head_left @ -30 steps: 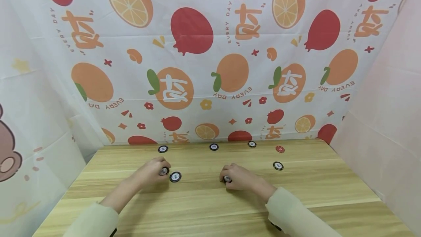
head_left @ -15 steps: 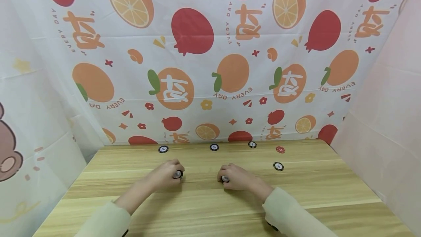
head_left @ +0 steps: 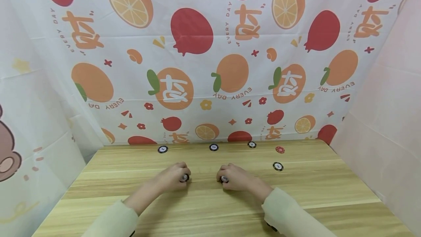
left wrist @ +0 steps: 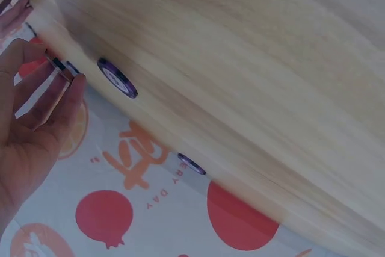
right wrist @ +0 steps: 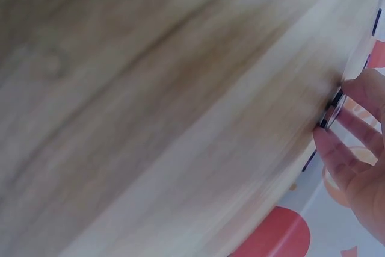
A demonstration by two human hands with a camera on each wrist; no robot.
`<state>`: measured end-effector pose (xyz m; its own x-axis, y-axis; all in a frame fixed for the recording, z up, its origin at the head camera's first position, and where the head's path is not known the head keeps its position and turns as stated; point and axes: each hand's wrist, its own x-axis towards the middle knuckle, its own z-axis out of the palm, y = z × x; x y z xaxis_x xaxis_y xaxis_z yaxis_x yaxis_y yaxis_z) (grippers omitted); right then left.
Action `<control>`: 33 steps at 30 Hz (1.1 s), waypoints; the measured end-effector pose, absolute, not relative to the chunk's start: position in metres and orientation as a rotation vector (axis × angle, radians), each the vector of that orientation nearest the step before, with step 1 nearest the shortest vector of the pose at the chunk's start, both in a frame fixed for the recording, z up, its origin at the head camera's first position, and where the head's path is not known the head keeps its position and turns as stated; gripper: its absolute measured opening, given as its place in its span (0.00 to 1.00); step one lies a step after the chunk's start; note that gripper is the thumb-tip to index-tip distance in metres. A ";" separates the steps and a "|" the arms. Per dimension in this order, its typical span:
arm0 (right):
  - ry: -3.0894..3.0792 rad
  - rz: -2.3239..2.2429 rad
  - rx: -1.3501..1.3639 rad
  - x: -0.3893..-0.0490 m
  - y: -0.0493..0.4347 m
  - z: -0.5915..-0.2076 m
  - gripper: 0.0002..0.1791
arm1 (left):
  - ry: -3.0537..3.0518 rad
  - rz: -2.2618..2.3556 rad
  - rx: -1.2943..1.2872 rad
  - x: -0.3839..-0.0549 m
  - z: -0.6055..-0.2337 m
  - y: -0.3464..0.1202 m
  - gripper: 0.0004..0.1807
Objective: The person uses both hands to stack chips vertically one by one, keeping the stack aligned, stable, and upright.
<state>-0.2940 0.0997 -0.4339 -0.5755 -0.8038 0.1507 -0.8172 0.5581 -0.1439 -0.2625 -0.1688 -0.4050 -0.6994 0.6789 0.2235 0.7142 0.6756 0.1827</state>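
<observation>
Chips [head_left: 185, 178] [head_left: 224, 179] pinched in both hands [head_left: 174, 177] [head_left: 235, 177] show only partly, their markings too blurred to read.

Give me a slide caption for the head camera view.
Left hand and right hand each grip a black chip; more black chips and a red chip lie on the wooden table.

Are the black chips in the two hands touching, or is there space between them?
Apart. In the head view, bare table shows between the left chip and the right chip.
</observation>
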 end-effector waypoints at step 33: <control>-2.706 0.350 1.341 -0.289 0.100 -0.437 0.11 | -2.774 -0.339 -1.142 -0.266 -0.408 -0.135 0.13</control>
